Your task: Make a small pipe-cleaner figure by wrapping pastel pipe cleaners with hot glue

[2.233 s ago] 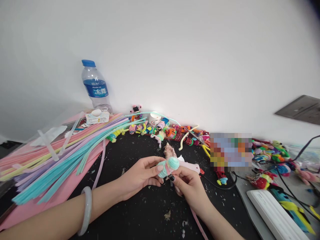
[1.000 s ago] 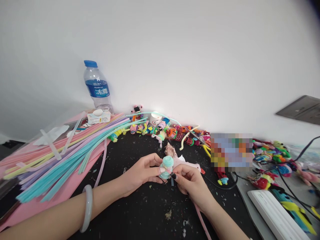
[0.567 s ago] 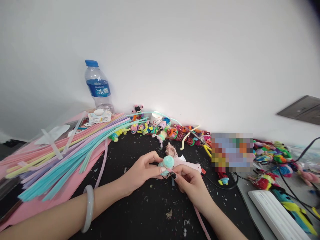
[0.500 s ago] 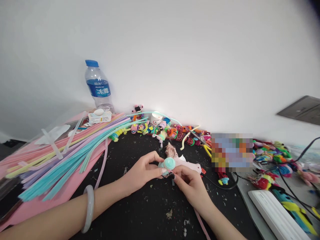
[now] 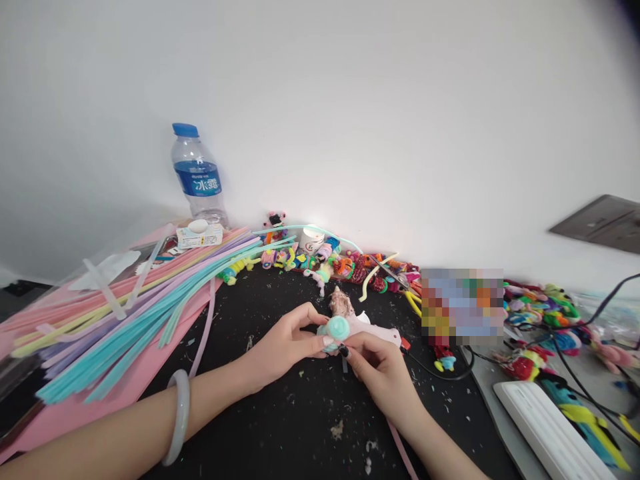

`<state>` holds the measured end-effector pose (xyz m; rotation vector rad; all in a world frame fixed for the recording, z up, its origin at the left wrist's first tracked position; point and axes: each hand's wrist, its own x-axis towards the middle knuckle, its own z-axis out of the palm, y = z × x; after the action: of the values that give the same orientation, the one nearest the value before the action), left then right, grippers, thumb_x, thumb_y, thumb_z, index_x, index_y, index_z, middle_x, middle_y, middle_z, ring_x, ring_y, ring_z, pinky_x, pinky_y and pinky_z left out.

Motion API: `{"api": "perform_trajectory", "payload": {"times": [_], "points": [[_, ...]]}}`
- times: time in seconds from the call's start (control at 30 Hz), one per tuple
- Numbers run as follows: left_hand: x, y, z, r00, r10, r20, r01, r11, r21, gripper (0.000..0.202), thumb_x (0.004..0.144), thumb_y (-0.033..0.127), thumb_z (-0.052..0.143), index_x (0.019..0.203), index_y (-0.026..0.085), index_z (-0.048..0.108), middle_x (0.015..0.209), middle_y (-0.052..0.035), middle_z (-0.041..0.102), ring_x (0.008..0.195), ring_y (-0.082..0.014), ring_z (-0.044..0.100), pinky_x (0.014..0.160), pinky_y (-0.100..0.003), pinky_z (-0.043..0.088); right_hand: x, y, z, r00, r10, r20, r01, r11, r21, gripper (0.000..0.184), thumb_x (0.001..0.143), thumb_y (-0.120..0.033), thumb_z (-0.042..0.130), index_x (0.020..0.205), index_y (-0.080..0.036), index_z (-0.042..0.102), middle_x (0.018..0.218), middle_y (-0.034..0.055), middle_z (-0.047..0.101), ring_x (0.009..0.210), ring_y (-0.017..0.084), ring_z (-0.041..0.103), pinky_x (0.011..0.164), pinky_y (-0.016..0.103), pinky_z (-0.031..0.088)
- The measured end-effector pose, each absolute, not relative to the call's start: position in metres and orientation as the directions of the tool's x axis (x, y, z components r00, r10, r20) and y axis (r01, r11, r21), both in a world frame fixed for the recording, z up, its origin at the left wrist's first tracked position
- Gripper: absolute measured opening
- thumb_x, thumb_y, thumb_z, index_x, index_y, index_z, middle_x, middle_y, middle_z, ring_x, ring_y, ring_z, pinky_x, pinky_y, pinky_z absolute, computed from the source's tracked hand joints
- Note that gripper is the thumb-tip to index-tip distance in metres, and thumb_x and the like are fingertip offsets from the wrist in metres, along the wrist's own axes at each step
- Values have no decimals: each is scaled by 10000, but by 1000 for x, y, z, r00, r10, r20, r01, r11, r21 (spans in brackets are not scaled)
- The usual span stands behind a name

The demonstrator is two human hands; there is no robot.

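A small coiled pipe-cleaner figure [image 5: 336, 330] in mint green with pink bands sits between both hands above the black table [image 5: 280, 413]. My left hand [image 5: 283, 347] pinches it from the left with thumb and fingers closed. My right hand [image 5: 383, 373], with dark nails, pinches its lower right side, and a pink pipe cleaner [image 5: 400, 453] trails down past that wrist. A pink glue gun [image 5: 373, 330] lies just behind the hands.
A fan of pastel pipe cleaners [image 5: 125, 307] on pink sheets covers the left. A water bottle [image 5: 196, 175] stands at the back wall. Several finished colourful figures [image 5: 345, 267] line the back and right. A white keyboard [image 5: 545, 427] and black cables [image 5: 580, 373] lie at the right.
Both hands have turned the coiled figure, so its round mint end now faces up. They stay in nearly the same spot above the table.
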<state>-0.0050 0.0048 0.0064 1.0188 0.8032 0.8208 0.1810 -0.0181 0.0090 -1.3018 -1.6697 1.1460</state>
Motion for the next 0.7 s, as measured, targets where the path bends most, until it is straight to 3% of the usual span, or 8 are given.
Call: {"api": "perform_trajectory", "payload": {"times": [0.27,0.5,0.7], "points": [[-3,4,3,395,917,-50,-200,139,970,223,740,230,683,811,178,478,1100,-64,598,948,-213,623,859,-368,467,177,-21,5,-166,981,96,438,161,-884,132,825,-261,551,772,-168,628,588,-6,527,507,122,423,475,233,319],[-1,2,4,379,924,-54,-121,108,987,200,759,207,651,875,181,490,1089,-65,587,969,-216,620,841,-336,475,176,-22,6,-171,967,190,544,253,-800,205,821,-197,518,621,-178,556,533,-27,455,500,116,382,478,233,280],[-2,6,5,402,907,-122,-59,158,986,334,736,255,671,1040,152,576,1042,-76,625,941,-237,617,848,-344,466,177,-21,8,-191,975,118,491,199,-848,237,850,-245,510,624,-183,543,496,-39,421,486,118,374,478,236,282]]}}
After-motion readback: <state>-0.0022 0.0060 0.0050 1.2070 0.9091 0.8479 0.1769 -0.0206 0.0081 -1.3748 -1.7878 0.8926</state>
